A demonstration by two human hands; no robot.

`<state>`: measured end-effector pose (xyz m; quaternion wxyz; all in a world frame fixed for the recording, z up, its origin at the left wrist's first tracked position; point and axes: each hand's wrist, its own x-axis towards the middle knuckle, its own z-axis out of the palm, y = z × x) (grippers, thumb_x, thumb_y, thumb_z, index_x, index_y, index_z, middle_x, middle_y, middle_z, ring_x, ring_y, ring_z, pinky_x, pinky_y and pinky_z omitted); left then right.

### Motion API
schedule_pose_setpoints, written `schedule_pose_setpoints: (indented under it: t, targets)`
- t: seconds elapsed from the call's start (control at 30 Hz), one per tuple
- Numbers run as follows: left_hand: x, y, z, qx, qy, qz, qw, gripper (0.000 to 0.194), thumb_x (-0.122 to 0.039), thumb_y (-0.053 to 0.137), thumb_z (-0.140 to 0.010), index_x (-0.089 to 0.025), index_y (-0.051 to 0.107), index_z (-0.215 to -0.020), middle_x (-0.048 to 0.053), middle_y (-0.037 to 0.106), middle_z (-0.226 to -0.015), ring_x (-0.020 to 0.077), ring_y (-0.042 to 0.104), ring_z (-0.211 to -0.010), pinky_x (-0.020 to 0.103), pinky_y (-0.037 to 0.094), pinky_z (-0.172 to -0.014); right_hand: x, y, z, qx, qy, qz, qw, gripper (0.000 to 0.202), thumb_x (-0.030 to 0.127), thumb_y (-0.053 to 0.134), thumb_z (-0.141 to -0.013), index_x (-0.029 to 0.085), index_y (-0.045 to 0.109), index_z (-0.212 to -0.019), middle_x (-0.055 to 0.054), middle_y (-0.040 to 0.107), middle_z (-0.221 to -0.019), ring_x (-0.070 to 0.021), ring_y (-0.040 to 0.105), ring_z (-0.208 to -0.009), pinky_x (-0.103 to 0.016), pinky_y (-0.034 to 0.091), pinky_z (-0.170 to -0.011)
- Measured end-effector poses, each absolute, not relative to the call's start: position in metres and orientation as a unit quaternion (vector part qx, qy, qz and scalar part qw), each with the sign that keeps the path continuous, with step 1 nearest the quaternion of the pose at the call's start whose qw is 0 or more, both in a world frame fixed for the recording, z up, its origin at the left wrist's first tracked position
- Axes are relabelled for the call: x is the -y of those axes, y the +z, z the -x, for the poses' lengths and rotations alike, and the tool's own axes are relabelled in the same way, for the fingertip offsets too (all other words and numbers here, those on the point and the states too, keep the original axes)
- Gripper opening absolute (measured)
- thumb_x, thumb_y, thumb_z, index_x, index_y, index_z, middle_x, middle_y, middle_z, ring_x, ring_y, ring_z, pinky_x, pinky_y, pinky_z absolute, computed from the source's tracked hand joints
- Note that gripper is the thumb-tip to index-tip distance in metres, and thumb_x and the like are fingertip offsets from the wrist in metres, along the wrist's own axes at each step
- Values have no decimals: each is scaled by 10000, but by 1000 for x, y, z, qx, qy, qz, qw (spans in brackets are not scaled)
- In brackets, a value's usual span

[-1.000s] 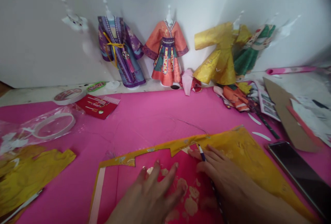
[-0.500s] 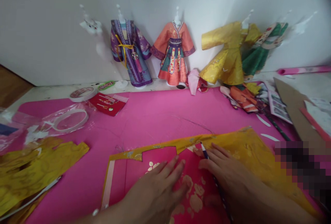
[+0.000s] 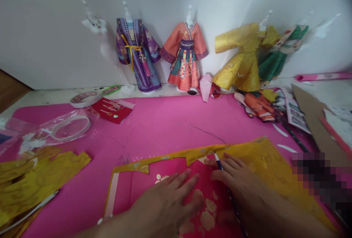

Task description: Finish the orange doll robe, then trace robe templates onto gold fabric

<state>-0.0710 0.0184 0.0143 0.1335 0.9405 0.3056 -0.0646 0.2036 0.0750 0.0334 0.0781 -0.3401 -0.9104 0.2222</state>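
A red-pink paper pattern piece [image 3: 173, 164] with pale gold flowers and a notched upper edge lies on gold-yellow cloth [image 3: 264, 157]. My left hand [image 3: 170, 197] rests flat on the pattern piece, fingers spread toward the right. Between the fingers of my right hand [image 3: 239, 175] is a dark blue pencil [image 3: 219, 163] with a pale tip. Its tip points up at the upper edge of the pattern piece, by a small white corner. My right hand's outer fingers lie on the yellow cloth. The lower parts of both pieces run out of view.
Dressed doll forms, such as one in an orange robe [image 3: 188, 54], stand along the wall. Tape rolls [image 3: 84, 98], a red packet [image 3: 114, 109] and yellow cloth scraps [image 3: 41, 175] lie left on the pink mat [image 3: 165, 120]. Fabric scraps [image 3: 258, 106] and cardboard [image 3: 310, 109] are right.
The view has shifted slightly. My left hand stays flat on the pattern piece, and the pencil tip remains near its upper edge with little visible movement.
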Motion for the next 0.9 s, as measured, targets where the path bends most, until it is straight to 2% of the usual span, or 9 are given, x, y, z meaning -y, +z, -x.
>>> schedule_pose_setpoints:
  t: [0.1,0.2,0.37,0.47,0.63,0.73,0.83,0.9]
  targets:
    - [-21,16,72,-306,-62,-939,146,657,-405,591,-905,-259,379,-1509,104,331,-1614,273,304,-1485,451,273,-1203,-76,32,-204,910,238,335,60,554,225,625,-737,235,568,-1288,-138,638,-1312,-341,496,-1339,-586,285,-1184]
    - [-22,16,73,-301,-55,-942,138,625,-407,567,-920,-239,398,-1498,116,355,-1600,263,319,-1479,441,261,-1210,-77,30,-204,911,239,331,58,506,287,668,-765,232,584,-1261,-148,637,-1311,-350,488,-1341,-595,264,-1190]
    - [-20,12,71,-295,-51,-947,121,654,-367,583,-912,-208,373,-1511,111,301,-1625,250,213,-1518,431,223,-1228,-78,28,-205,920,230,313,56,534,406,740,-777,219,602,-1258,-158,598,-1371,-356,454,-1363,-616,247,-1186]
    - [-21,19,69,-300,-54,-945,120,662,-376,596,-913,-205,363,-1509,108,341,-1609,250,202,-1521,438,253,-1220,-79,27,-205,921,216,318,58,548,435,779,-778,224,613,-1255,-151,603,-1360,-352,486,-1330,-600,291,-1166]
    - [-30,42,66,-303,-85,-936,155,719,-494,708,-835,-205,457,-1443,128,337,-1609,261,292,-1490,426,266,-1214,-82,26,-203,929,194,308,65,578,581,778,-759,225,650,-1195,-140,663,-1225,-347,584,-1182,-578,407,-1068]
    - [-32,49,66,-300,-78,-938,152,779,-533,748,-784,-208,472,-1435,121,339,-1610,269,285,-1490,424,292,-1197,-84,29,-201,934,183,298,74,619,595,771,-761,225,613,-1231,-132,646,-1238,-339,575,-1174,-569,403,-1053]
    - [-32,47,67,-277,-66,-951,118,781,-560,732,-796,-180,483,-1431,132,383,-1585,277,280,-1488,426,273,-1200,-85,34,-199,935,184,292,84,610,619,739,-781,230,593,-1228,-119,642,-1214,-327,575,-1143,-551,400,-1033]
    - [-33,46,65,-267,-68,-956,99,807,-572,741,-783,-170,481,-1433,147,403,-1570,284,309,-1472,417,309,-1177,-85,37,-198,935,189,287,88,601,623,729,-789,228,595,-1222,-114,643,-1199,-315,578,-1120,-535,394,-1029]
